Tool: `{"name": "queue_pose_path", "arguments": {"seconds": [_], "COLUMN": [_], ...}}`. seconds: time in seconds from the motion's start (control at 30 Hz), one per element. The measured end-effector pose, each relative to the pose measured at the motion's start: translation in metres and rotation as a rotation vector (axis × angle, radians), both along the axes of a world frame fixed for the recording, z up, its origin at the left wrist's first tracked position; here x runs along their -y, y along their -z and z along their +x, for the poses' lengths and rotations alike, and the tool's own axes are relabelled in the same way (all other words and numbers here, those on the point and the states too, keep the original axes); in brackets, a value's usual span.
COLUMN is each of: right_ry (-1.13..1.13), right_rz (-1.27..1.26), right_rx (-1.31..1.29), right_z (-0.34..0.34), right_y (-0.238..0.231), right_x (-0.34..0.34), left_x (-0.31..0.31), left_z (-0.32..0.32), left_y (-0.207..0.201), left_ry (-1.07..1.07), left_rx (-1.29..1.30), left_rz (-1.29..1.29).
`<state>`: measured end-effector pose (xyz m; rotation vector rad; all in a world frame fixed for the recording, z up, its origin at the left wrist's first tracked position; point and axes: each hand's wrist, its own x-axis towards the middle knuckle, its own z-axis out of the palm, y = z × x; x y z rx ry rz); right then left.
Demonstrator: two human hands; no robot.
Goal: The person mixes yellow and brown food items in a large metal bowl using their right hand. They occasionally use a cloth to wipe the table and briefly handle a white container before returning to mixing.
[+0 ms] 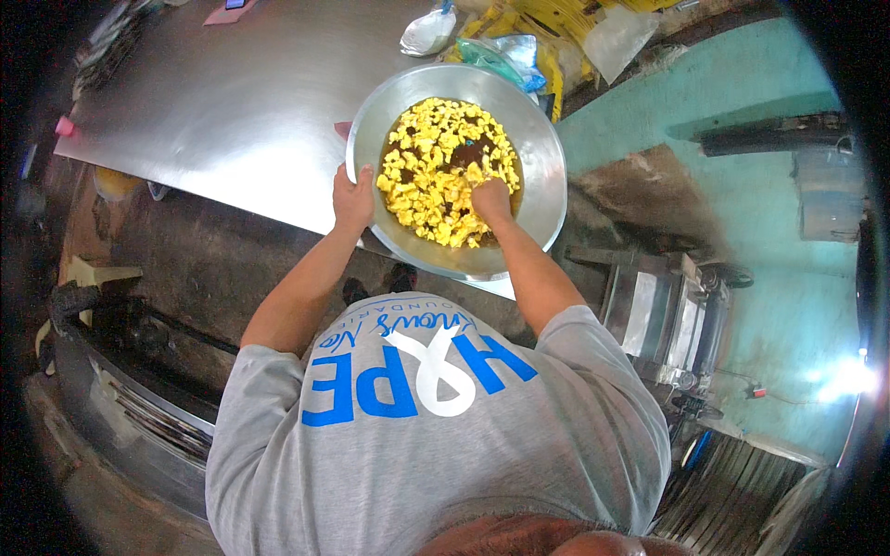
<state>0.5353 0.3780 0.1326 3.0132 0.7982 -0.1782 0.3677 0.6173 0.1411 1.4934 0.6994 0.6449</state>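
Observation:
A large round metal basin (549,176) stands at the near right corner of a metal-topped table. Dark brown liquid fills its lower part, with many small, crumpled yellow pieces (436,199) spread over it; I cannot tell what they are. My left hand (353,196) grips the basin's left rim, thumb on the inner side. Inside the basin, my right hand (492,198) is at the right part of the yellow pieces. Its fingers look curled down among them, and whatever they hold is hidden.
The shiny metal table (250,102) stretches left. Behind the basin lie a white bag (428,33), a green and blue plastic bag (496,60) and yellow sacks (556,23). Metal machinery (654,315) stands by the turquoise wall at right. A dark metal trough (148,398) lies at left.

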Motion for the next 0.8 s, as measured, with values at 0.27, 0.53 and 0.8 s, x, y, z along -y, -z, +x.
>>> {"name": "queue_pose_path", "arguments": {"seconds": [0.27, 0.53, 0.8], "right_ry": [0.026, -0.091, 0.056], "right_rz": [0.026, 0.108, 0.023], "right_rx": [-0.113, 0.018, -0.067], "right_z": [-0.042, 0.002, 0.067], "right_y": [-0.005, -0.034, -0.025], "right_x": [-0.018, -0.06, -0.075], "left_x": [-0.002, -0.008, -0.001], "left_z": [0.006, 0.001, 0.007], "left_y": [0.018, 0.023, 0.013], "left_ry": [-0.035, -0.071, -0.065], "left_rx": [0.012, -0.027, 0.014], "left_rz": [-0.05, -0.033, -0.139]}}
